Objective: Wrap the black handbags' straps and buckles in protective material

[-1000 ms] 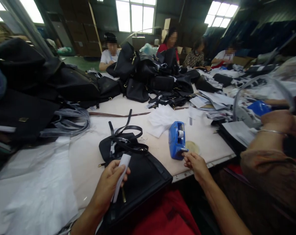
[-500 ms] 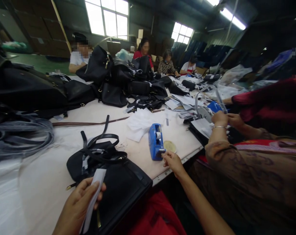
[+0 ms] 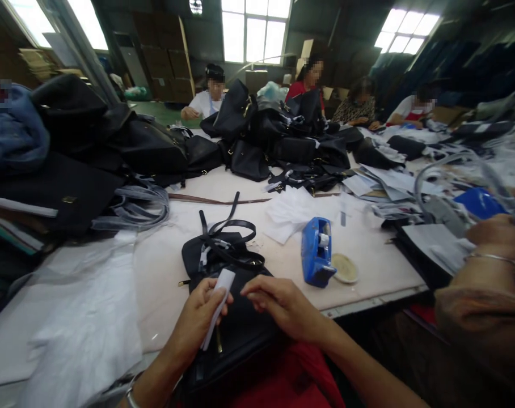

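Observation:
A folded strip of white paper point(image 3: 218, 306) is gripped between the thumb and fingers of my left hand point(image 3: 198, 311). My right hand point(image 3: 285, 303) is just right of the paper, fingers pinched together; anything between them is too small to make out. Beneath both hands lies a black handbag point(image 3: 253, 323), its straps point(image 3: 236, 229) looped at the far end and gold-coloured metal parts on it. Right of the bag stands a blue tape dispenser point(image 3: 315, 252), apart from my right hand.
A round yellowish disc point(image 3: 345, 268) lies beside the dispenser, and white sheets point(image 3: 291, 212) lie behind it. Black bags point(image 3: 244, 158) are heaped across the table's far side. Clear plastic bags point(image 3: 91, 328) cover the left. A co-worker's hand point(image 3: 495, 238) is at the right.
My right hand has left the tape dispenser's front and come left, close to the paper in my left hand. The view has turned left.

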A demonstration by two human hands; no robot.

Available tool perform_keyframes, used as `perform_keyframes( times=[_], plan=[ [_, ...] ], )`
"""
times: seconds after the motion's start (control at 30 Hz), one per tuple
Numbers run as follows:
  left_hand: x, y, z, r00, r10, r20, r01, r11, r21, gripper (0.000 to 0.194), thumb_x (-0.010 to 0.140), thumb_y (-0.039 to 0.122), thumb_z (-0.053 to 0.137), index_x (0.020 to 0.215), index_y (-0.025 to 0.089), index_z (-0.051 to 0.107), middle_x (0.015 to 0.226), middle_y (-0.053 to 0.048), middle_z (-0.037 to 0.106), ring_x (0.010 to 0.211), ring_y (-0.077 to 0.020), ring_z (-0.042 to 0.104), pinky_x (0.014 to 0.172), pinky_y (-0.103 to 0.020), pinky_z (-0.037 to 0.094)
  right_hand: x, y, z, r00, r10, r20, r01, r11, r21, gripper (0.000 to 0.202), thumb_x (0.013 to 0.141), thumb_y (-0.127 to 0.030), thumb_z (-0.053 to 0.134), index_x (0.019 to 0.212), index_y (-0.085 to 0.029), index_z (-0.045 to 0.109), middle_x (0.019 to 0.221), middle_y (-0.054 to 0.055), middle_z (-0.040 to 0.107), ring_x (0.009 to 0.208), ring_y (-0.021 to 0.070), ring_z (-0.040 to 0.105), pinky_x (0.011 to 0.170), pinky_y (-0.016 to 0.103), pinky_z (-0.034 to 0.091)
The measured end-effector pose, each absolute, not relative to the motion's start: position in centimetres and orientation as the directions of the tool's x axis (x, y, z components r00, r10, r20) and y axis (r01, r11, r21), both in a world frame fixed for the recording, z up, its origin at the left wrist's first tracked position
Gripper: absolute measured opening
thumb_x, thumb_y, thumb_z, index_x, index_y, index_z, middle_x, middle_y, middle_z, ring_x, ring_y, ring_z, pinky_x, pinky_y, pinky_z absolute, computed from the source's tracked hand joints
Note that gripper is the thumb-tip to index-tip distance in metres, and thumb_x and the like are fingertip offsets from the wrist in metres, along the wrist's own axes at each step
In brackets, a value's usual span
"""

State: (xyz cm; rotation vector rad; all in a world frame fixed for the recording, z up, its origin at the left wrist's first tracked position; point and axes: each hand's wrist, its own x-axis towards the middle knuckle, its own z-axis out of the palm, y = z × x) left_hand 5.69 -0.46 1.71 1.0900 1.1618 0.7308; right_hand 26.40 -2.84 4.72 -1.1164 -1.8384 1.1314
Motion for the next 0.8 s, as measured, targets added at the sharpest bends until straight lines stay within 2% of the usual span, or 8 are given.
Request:
perform_keyframes(
  times=[0.13, 0.3, 0.43, 0.5, 0.63, 0.7, 0.8],
  plan=[
    [5.1, -0.9, 1.8, 0.313, 0.893, -0.324, 0.045, 0.327, 0.944, 0.035, 0.086, 0.047, 0.055, 0.102, 0.016, 0.053, 0.074, -0.001, 0.062, 0.057, -0.0122, 0.051, 0.050, -0.022, 0.039, 22.9, -0.1, 3.6, -0.514, 0.830, 0.217, 0.319, 0.419, -0.850, 0.022, 0.091, -0.013, 0.045, 0.102, -0.019, 0.062, 0.084, 0.001, 0.063, 0.076, 0.0125, 0.058, 0.073, 0.022, 0.043],
    [4.3, -1.1, 1.7, 0.353, 0.875, -0.332, -0.003, 0.356, 0.935, 0.032, 0.088, 0.046, 0.053, 0.100, 0.017, 0.053, 0.080, -0.003, 0.062, 0.060, -0.0112, 0.051, 0.052, -0.022, 0.039, 22.5, 0.9, 2.8, -0.543, 0.797, 0.264, 0.378, 0.513, -0.771, 0.023, 0.089, -0.009, 0.047, 0.103, -0.019, 0.061, 0.091, 0.003, 0.064, 0.084, 0.0140, 0.058, 0.078, 0.023, 0.042],
    [4.2, -0.8, 2.0, 0.380, 0.864, -0.331, -0.022, 0.366, 0.930, 0.031, 0.089, 0.046, 0.052, 0.099, 0.017, 0.053, 0.080, -0.002, 0.062, 0.060, -0.0110, 0.050, 0.051, -0.021, 0.039, 22.7, 0.8, 3.4, -0.570, 0.789, 0.230, 0.462, 0.539, -0.704, 0.022, 0.090, -0.011, 0.046, 0.103, -0.020, 0.061, 0.092, 0.004, 0.064, 0.085, 0.0154, 0.058, 0.078, 0.024, 0.042],
    [4.3, -0.7, 2.3, 0.395, 0.859, -0.327, -0.023, 0.365, 0.931, 0.030, 0.089, 0.046, 0.052, 0.099, 0.018, 0.053, 0.079, -0.002, 0.061, 0.061, -0.0111, 0.050, 0.051, -0.021, 0.039, 22.8, 0.9, 3.7, -0.553, 0.810, 0.196, 0.496, 0.508, -0.704, 0.026, 0.090, -0.012, 0.046, 0.111, -0.020, 0.058, 0.094, 0.005, 0.064, 0.085, 0.0161, 0.059, 0.077, 0.025, 0.042],
    [4.3, -0.7, 2.6, 0.400, 0.855, -0.329, -0.022, 0.368, 0.929, 0.030, 0.089, 0.044, 0.053, 0.100, 0.017, 0.051, 0.079, -0.002, 0.060, 0.060, -0.0105, 0.050, 0.050, -0.020, 0.038, 22.8, 1.4, 3.5, -0.459, 0.882, 0.103, 0.523, 0.362, -0.772, 0.051, 0.087, -0.013, 0.050, 0.136, -0.021, 0.036, 0.081, 0.001, 0.063, 0.072, 0.0149, 0.060, 0.066, 0.023, 0.041],
    [4.2, -0.7, 2.6, 0.396, 0.859, -0.324, -0.062, 0.377, 0.924, 0.029, 0.089, 0.043, 0.054, 0.101, 0.017, 0.051, 0.080, -0.002, 0.060, 0.059, -0.0094, 0.048, 0.049, -0.019, 0.037, 22.7, 1.7, 3.0, -0.414, 0.907, 0.083, 0.489, 0.298, -0.820, 0.051, 0.087, -0.016, 0.055, 0.134, -0.020, 0.037, 0.072, -0.002, 0.060, 0.066, 0.0133, 0.057, 0.063, 0.022, 0.040],
    [4.1, -0.6, 2.5, 0.407, 0.859, -0.311, -0.164, 0.404, 0.900, 0.025, 0.089, 0.038, 0.055, 0.099, 0.016, 0.050, 0.080, -0.003, 0.060, 0.057, -0.0079, 0.047, 0.047, -0.018, 0.035, 22.4, 1.8, 2.1, -0.380, 0.924, 0.043, 0.383, 0.199, -0.902, 0.038, 0.090, -0.025, 0.054, 0.125, -0.019, 0.043, 0.066, -0.004, 0.057, 0.061, 0.0113, 0.055, 0.061, 0.021, 0.040]
  ],
)
